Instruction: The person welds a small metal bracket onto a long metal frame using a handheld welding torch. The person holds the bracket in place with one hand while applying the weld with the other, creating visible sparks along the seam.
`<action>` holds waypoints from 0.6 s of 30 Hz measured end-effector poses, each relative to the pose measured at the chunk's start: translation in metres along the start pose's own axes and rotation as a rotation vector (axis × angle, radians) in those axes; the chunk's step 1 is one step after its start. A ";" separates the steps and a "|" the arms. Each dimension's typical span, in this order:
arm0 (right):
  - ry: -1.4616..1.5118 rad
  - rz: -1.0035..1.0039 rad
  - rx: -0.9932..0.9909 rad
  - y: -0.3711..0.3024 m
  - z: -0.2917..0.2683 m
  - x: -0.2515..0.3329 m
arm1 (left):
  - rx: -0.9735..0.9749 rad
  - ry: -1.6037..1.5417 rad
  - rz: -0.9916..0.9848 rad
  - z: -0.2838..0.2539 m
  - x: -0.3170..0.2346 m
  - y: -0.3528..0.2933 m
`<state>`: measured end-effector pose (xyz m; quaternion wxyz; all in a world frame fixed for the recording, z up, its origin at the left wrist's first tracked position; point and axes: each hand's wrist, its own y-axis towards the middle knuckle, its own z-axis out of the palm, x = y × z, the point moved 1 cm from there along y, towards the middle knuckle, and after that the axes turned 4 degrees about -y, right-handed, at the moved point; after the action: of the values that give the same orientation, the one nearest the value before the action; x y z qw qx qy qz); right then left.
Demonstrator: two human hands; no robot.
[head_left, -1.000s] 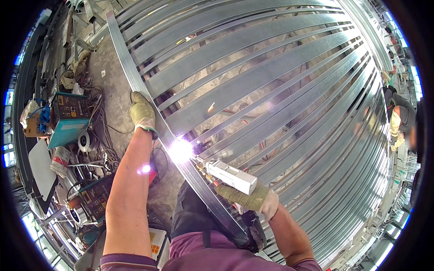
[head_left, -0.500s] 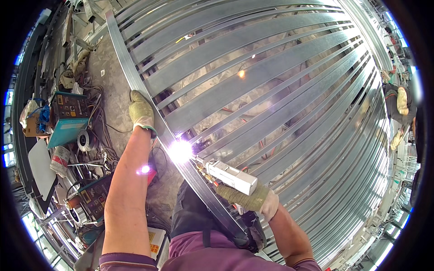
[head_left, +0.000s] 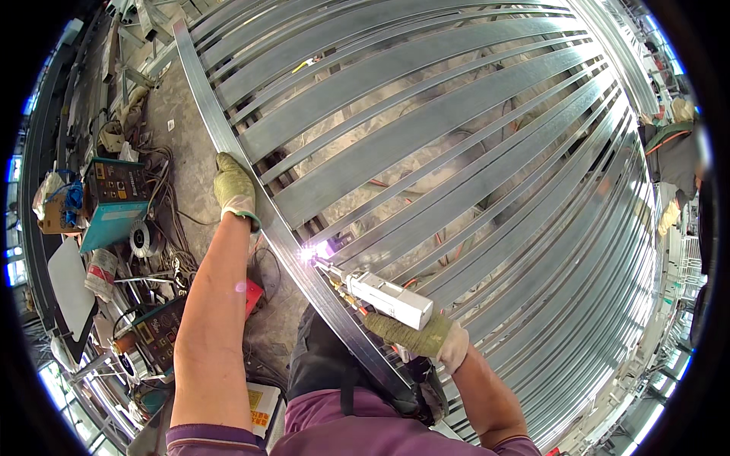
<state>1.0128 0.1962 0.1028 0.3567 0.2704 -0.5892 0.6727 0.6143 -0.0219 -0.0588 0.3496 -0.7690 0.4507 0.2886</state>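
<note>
My right hand (head_left: 414,334), in a green work glove with a pale cuff, is closed round a white handheld welding gun (head_left: 391,298). The gun's nozzle touches the frame's long metal edge rail (head_left: 293,247), at a joint with a thin crossbar (head_left: 365,209). A bright purple-white welding spark (head_left: 308,253) glows at the tip and hides the seam. Farther up the same rail, my left hand (head_left: 236,190), gloved alike, grips the outer side. Its fingertips are partly hidden. Wide and narrow grey metal bars (head_left: 433,114) run across the frame to the right.
At left on the concrete floor (head_left: 179,99) stand teal welding machines (head_left: 114,197), a wire spool (head_left: 144,237) and tangled cables (head_left: 171,190). A red object (head_left: 253,296) lies beside my left forearm. At the far right a co-worker's gloved hand (head_left: 669,216) shows near the bars.
The spark has shrunk from a large white glare to a small glow. Both my hands stay nearly in place. The co-worker at the far right has shifted position.
</note>
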 end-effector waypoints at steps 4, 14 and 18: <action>-0.093 0.287 0.001 -0.013 -0.002 0.059 | -0.048 -0.002 -0.008 -0.001 -0.006 -0.007; -0.007 0.121 0.016 -0.030 -0.015 0.010 | -0.006 0.009 0.045 -0.004 -0.014 -0.017; -0.046 0.311 0.068 -0.029 -0.015 0.040 | -0.001 -0.087 0.041 -0.006 -0.011 -0.018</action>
<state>1.0131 0.2185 0.1495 0.2253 0.2033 -0.6089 0.7329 0.6263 -0.0147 -0.0423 0.3625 -0.7466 0.4505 0.3290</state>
